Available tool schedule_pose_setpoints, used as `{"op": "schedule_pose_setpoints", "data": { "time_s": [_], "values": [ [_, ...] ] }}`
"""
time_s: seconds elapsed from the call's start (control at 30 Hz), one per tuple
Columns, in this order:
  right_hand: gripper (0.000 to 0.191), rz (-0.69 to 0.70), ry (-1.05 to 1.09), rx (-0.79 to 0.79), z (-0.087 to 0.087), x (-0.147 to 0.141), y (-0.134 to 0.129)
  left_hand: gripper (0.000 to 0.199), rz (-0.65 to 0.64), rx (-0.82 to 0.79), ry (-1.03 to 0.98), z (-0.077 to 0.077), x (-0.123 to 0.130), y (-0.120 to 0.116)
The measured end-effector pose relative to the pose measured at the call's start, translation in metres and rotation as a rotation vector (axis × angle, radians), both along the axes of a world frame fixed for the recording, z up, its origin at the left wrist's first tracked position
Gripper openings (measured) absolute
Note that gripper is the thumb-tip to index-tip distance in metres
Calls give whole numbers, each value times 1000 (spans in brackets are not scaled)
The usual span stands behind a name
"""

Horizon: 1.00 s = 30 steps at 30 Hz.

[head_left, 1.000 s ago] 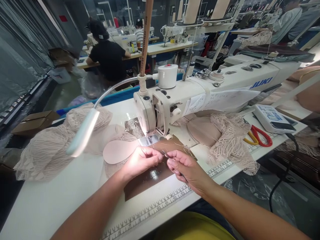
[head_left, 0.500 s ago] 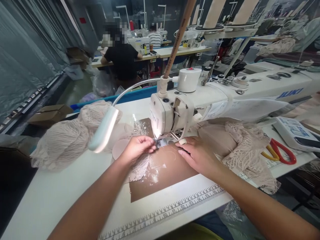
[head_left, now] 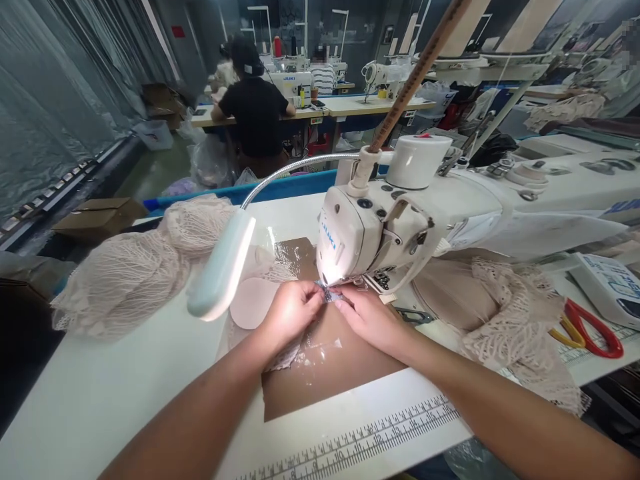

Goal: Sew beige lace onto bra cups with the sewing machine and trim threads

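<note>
My left hand [head_left: 296, 307] is closed in a pinch just in front of the sewing machine's needle area. Pale lace fabric [head_left: 286, 359] runs out from under it, beside a round beige fabric piece [head_left: 248, 303]. My right hand [head_left: 369, 315] is closed too, its fingertips almost meeting the left ones under the machine head [head_left: 345, 233]. What the right fingertips grip is too small to make out. A shiny grey patch [head_left: 330, 293] shows between the hands. Dark metal thread snips [head_left: 414, 315] lie beyond my right hand.
A brown sheet [head_left: 335, 367] covers the table by the needle. A lit lamp [head_left: 223, 267] hangs at left over the lace heap [head_left: 135, 273]. More lace [head_left: 505, 320], red-handled scissors [head_left: 595, 333] and a control box [head_left: 607, 287] are at right. A person [head_left: 255, 113] sits ahead.
My right hand has let go of the dark snips and moved left to the needle area. My left hand has turned inward, fingers still pinched. The view has shifted slightly left.
</note>
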State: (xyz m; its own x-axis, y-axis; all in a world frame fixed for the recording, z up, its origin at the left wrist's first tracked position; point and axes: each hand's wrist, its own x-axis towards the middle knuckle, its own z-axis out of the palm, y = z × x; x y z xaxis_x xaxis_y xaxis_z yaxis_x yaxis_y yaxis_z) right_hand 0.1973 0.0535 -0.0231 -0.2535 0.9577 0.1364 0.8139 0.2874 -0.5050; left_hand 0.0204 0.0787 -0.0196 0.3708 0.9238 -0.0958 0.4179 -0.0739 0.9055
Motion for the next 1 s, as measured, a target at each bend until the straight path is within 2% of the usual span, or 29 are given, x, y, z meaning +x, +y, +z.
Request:
{"op": "schedule_pose_setpoints", "data": {
  "time_s": [0.2,0.37,1.0],
  "values": [
    [27,36,-18,40,-4,-1,4,29,-23,46,37,2,0,3],
    [28,20,6,-19,-8,0,4,29,-31,56,55,3,1,2],
    [26,55,57,64,-12,2,6,29,-58,92,50,3,0,2]
  ]
}}
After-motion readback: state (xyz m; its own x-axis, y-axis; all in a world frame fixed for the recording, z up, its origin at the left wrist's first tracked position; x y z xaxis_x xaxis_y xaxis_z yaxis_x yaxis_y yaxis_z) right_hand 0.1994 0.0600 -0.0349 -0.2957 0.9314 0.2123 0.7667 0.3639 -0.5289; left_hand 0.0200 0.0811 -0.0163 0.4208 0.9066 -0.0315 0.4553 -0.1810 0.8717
